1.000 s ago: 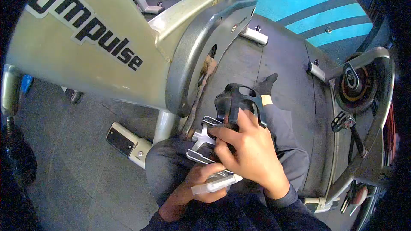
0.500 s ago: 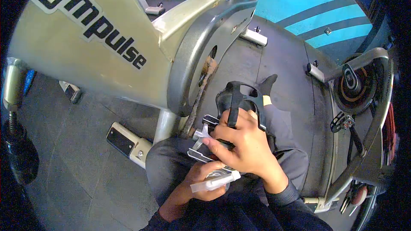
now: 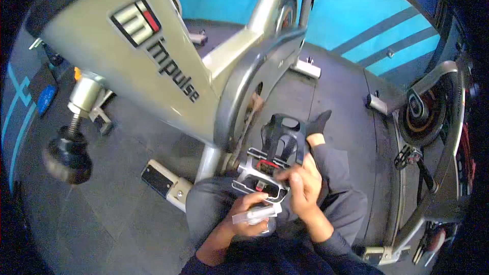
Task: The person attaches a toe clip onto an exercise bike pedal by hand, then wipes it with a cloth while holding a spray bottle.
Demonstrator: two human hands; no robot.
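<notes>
In the head view, my left hand [image 3: 243,218] is wrapped round a small clear plastic container [image 3: 265,227] with a whitish, flat, see-through part on top. Just above it is an exercise-bike pedal [image 3: 260,186], with a silver metal frame, red bits inside and a black toe cage [image 3: 280,128] on its far side. My right hand [image 3: 307,186] is beside the pedal's right edge, its fingers curled in. Its fingertips are dark and blurred near the pedal, so whatever they may hold cannot be made out.
The bike's beige frame [image 3: 153,71] and dark crank cover [image 3: 239,91] rise on the left, with a floor foot [image 3: 165,181] below. A black adjuster knob [image 3: 69,158] hangs far left. Another bike [image 3: 428,107] stands on the right. Dark mats [image 3: 341,86] cover the floor.
My right hand has come off the toe cage and moved to the pedal's near right side, uncovering the pedal's red parts. My left hand still holds the container. The camera view has shifted.
</notes>
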